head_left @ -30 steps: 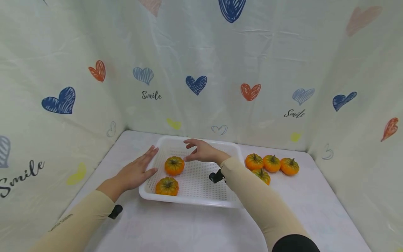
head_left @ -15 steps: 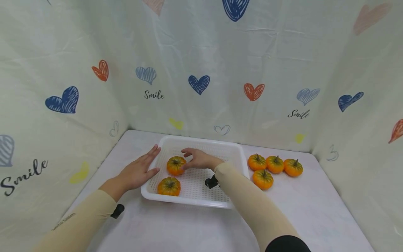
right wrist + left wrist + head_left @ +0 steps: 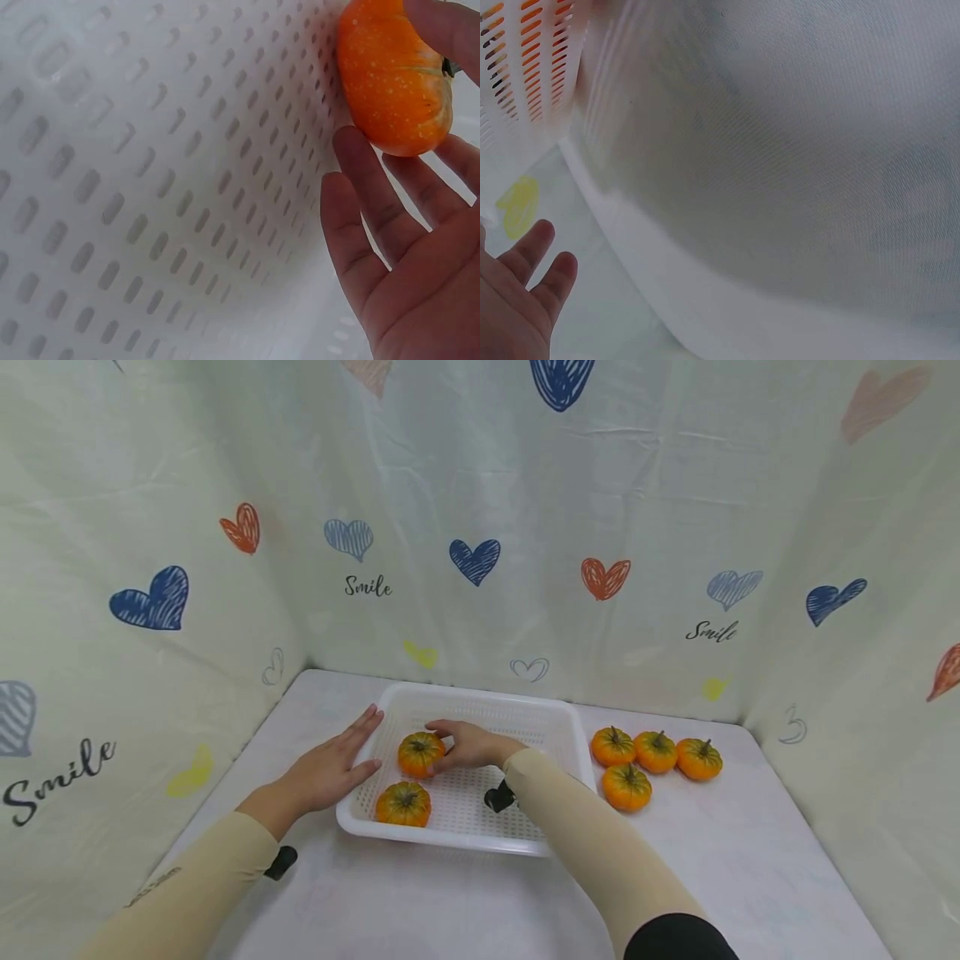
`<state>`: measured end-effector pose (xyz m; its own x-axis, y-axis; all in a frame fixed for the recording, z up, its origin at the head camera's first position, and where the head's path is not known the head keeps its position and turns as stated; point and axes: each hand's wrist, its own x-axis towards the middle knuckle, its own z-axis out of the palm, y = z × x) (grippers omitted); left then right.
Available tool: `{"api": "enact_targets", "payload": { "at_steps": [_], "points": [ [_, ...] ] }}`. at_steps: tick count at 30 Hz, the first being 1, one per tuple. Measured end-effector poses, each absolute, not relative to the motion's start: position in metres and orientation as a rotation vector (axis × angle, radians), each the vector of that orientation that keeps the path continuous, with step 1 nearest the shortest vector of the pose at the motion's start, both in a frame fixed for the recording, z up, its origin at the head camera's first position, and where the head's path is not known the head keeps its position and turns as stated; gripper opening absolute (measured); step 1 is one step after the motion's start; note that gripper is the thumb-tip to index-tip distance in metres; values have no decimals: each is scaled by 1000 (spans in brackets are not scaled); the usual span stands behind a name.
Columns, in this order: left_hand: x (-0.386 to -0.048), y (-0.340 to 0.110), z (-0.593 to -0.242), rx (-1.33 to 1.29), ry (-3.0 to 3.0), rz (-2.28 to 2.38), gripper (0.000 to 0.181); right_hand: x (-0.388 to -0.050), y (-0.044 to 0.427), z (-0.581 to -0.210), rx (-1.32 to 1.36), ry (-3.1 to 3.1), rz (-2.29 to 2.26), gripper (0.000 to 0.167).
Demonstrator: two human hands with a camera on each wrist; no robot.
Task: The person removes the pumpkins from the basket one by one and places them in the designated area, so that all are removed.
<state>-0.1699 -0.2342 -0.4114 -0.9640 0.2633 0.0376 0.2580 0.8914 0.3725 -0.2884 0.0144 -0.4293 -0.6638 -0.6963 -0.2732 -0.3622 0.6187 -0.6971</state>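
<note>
A white perforated plastic basket [image 3: 465, 841] stands on the table with two small orange pumpkins at its left end. My right hand [image 3: 472, 747] reaches inside and holds the rear pumpkin [image 3: 417, 753] between thumb and fingers. In the right wrist view, the thumb lies over one side of that pumpkin [image 3: 390, 82] and fingertips touch the other. The front pumpkin [image 3: 403, 804] sits near the basket's front left corner, untouched. My left hand [image 3: 326, 768], fingers straight, rests against the basket's left rim. Two extended fingers of the left hand [image 3: 525, 292] show in the left wrist view.
To the right of the basket, several more pumpkins [image 3: 627, 787] sit close together on the white table [image 3: 750, 860]. A pale curtain [image 3: 637, 485] printed with hearts hangs behind and at both sides.
My right hand has moved slightly left and down, and its thumb and fingers have closed around the rear pumpkin. The left hand stays at the rim. The view has shifted slightly.
</note>
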Motion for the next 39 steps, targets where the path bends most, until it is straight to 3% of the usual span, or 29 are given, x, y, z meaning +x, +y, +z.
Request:
{"api": "enact_targets", "payload": {
  "at_steps": [39],
  "points": [
    [-169, -234, -411, 418, 3027, 609, 76, -286, 2, -442, -891, 2417, -728, 80]
  ]
}}
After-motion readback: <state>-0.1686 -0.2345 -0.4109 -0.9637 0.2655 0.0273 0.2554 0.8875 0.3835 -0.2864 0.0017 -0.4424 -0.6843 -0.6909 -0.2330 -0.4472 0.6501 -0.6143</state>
